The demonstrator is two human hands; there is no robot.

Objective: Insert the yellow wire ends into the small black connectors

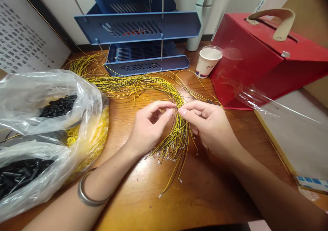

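A long bundle of thin yellow and black wires [143, 82] runs across the wooden table and bends toward me, with small clear tips [170, 150] at its near end, possibly LEDs. Over the bend, my left hand [151, 125] pinches at a thin wire between thumb and forefinger. Close beside it, my right hand [210, 123] is also closed in a pinch on wire at the bundle's right side. The fingertips of both hands nearly meet. Exactly which strands they grip is too fine to make out. A metal bangle [87, 195] circles my left wrist.
At left lie clear plastic bags [94, 97] with small black pieces [60, 106] and yellow netting [98, 135]. A blue two-tier rack [143, 27] stands behind the wires. Right of it are a pale bottle [196, 29], a paper cup [207, 62] and a red box [246, 63].
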